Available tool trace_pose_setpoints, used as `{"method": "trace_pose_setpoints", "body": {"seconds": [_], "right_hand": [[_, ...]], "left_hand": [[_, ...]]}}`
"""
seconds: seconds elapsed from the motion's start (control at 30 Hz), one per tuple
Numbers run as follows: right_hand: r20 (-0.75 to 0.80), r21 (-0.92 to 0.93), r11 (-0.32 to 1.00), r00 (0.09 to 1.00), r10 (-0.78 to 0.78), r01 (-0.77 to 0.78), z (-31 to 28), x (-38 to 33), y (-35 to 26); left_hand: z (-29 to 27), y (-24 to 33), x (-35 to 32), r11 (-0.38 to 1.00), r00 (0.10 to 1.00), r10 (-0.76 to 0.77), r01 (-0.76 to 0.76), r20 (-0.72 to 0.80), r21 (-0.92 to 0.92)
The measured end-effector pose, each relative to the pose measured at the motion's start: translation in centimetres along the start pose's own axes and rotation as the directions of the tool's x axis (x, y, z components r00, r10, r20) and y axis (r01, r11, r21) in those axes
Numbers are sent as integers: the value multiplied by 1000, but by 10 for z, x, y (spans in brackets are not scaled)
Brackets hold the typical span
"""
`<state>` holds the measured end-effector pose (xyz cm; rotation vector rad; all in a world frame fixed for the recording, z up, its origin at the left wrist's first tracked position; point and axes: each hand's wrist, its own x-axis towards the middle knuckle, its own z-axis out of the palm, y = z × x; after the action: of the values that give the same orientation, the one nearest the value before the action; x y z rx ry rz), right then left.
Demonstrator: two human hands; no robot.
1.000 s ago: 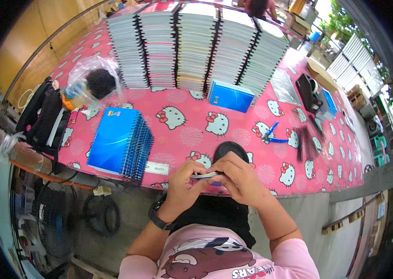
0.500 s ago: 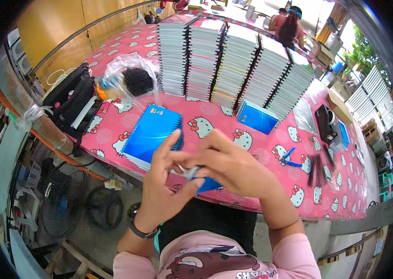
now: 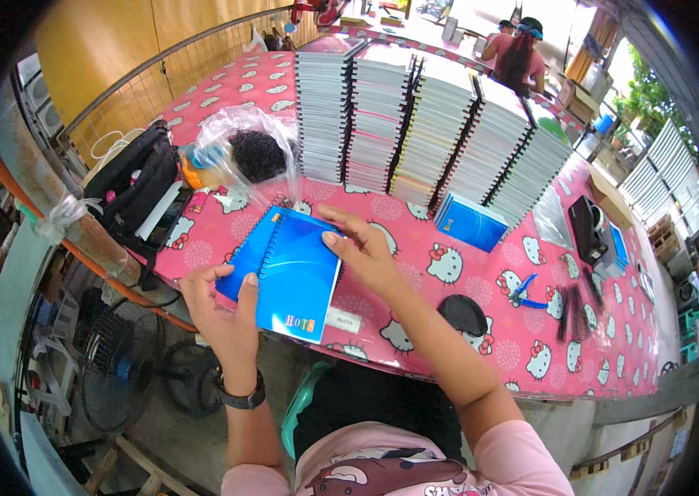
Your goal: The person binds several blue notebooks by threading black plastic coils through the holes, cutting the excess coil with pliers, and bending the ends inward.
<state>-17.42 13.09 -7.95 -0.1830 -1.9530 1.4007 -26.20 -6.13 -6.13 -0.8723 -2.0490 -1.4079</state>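
Observation:
A blue spiral-bound notebook (image 3: 296,273) lies tilted over another blue notebook (image 3: 242,252), its black coil along the left side. My right hand (image 3: 370,256) has its thumb on the cover near the upper right corner and its fingers round that edge. By the coil is my left hand (image 3: 221,310), fingers apart and thumb at the spine, not closed on anything. Beside the notebook's lower right edge sits a small white block (image 3: 343,320). A round black dish (image 3: 463,315) stands right of my right forearm.
Tall stacks of spiral-bound notebooks (image 3: 374,120) line the back, with small blue notebooks (image 3: 471,221) before them. Blue-handled pliers (image 3: 525,293) and black coils (image 3: 573,312) lie right. A black bag (image 3: 134,186) and plastic bag (image 3: 260,153) stand left. People (image 3: 519,58) sit beyond.
My hands have parted from their close pinch above the table edge. A blue notebook now lies across the other one between them. The black dish and white block have come into sight.

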Motion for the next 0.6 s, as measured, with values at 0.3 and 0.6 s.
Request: {"method": "trace_pose_setpoints", "body": {"seconds": [0.3,0.6], "right_hand": [[-261,164,980,953,154,-113,27,12,8],[-409,245,967,897,165,-67,42,16,3]], "left_hand": [[13,-14,-5,751,958,-233,287,169,-594],[39,-6,-19,804,972,-220,227,80,-550]]}}
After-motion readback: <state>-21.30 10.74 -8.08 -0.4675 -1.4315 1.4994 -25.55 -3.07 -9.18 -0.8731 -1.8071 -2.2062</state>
